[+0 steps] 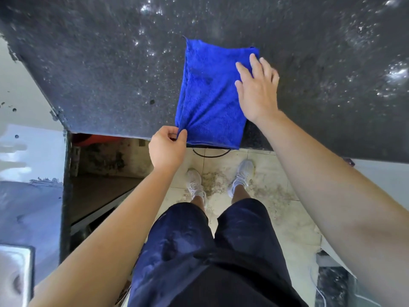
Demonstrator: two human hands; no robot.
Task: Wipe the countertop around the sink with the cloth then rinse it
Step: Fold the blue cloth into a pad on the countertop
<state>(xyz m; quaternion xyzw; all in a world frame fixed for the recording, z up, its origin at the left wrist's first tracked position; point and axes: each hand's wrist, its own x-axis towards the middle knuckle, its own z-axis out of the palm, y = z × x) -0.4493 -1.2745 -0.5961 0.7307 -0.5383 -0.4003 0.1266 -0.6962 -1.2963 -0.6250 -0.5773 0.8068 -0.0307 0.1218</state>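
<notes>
In the head view, the blue microfibre cloth [210, 94] lies folded flat on the dark speckled counter [99, 69], with its long axis going from the near edge of the counter away from the person. Its near end reaches this edge and hangs a little over it, above the tiled floor [276, 209].

The left hand [167, 147] is at the near left corner of the cloth and pinches this corner between thumb and fingers, so this hand is closed on the cloth. The right hand [256, 85] is open, with fingers spread, and it lies over the right side of the cloth; the fingertips are over the far right corner and the palm partly over the bare counter. I cannot tell for sure if the palm presses down or only hovers just above.

So the cloth lies in front and to the right of the left hand, and under and to the left of the right hand. Both hands are at the cloth; the right one covers more of it.

The steel sink [15, 269] shows only at the lower left of the picture, well apart from the cloth. Many water drops shine on the counter beyond the cloth and to its right. I judge that the wiping will push along the long axis, towards these drops, and the rinse is not yet done
</notes>
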